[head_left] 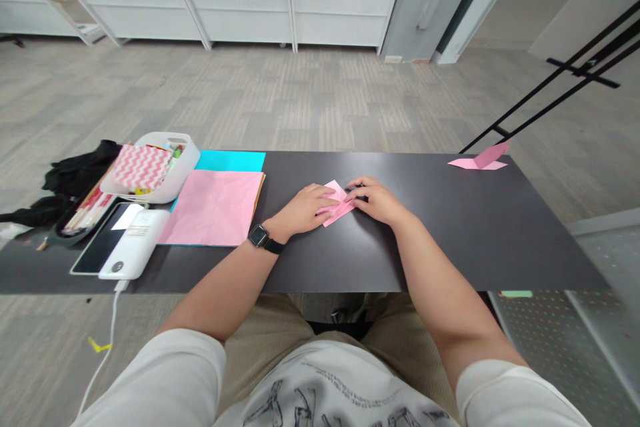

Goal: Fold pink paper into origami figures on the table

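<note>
A small folded pink paper (336, 208) lies on the dark table (450, 233) in front of me. My left hand (306, 208), with a black watch on its wrist, rests on the paper's left part with fingers curled and pressing down. My right hand (376, 199) pinches the paper's right edge with its fingertips. Both hands touch the same piece.
A stack of pink and cyan sheets (215, 205) lies to the left. Beyond it stand a white tray (176, 173) with patterned paper, a pencil case (85, 213), a phone (103, 247) and a white power bank (133, 245). A folded pink piece (483, 160) sits far right.
</note>
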Demonstrator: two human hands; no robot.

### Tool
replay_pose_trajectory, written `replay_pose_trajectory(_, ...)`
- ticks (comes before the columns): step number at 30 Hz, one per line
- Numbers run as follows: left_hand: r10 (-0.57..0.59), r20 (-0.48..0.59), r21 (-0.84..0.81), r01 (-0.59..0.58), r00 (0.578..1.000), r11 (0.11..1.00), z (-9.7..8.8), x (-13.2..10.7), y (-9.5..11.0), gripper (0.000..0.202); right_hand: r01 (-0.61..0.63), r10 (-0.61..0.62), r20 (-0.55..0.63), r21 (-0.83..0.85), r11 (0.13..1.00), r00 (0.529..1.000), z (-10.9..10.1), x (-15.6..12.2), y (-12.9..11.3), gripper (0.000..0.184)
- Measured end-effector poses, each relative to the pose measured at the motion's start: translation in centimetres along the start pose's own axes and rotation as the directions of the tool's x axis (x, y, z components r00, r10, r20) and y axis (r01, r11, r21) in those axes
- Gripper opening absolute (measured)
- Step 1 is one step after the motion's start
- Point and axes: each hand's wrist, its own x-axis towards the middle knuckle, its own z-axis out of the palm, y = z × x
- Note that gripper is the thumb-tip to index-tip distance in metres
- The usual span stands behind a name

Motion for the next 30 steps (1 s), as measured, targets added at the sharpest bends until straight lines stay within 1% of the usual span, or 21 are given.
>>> replay_pose_trajectory(4,0.017,0.020,0.008,-0.017,1.000,1.000,-0.3,-0.2,0.3,0.034,-0.004,0.004,0.005,-0.020,1.000,1.000,0.0,0.0,0.1,0.022)
replay_pose_trajectory(10,0.009,0.030,-0.004,-0.009,1.000,1.000,-0.9,-0.5,0.3,0.030,-0.014,0.014,-0.006,-0.027,1.000,1.000,-0.1,-0.1,0.3,0.017)
replay_pose_trajectory(12,0.023,0.024,-0.014,-0.023,0.999,1.000,-1.2,-0.6,0.3,0.026,-0.022,0.022,0.000,-0.028,0.999,1.000,-0.2,-0.1,0.4,0.018)
replay_pose_trajectory(16,0.053,0.058,-0.057,-0.049,0.997,0.997,-1.7,-0.7,0.3,0.024,-0.021,0.021,0.001,-0.016,1.000,1.000,-0.3,-0.1,0.6,0.019)
replay_pose_trajectory(19,0.049,0.068,-0.080,-0.043,0.996,0.996,-1.6,-0.8,0.3,0.024,-0.030,0.030,-0.005,0.001,1.000,1.000,-0.4,-0.2,0.9,0.017)
replay_pose_trajectory(24,0.079,0.086,-0.113,-0.069,0.993,0.991,-1.1,-0.8,0.2,0.027,-0.052,0.052,-0.021,0.022,0.998,0.998,-0.8,-0.3,1.3,0.016)
replay_pose_trajectory(30,0.042,0.115,-0.176,-0.021,0.992,0.984,-1.4,-0.7,0.5,0.028,-0.031,0.034,-0.065,0.043,0.999,0.997,-0.6,-0.2,1.0,0.012)
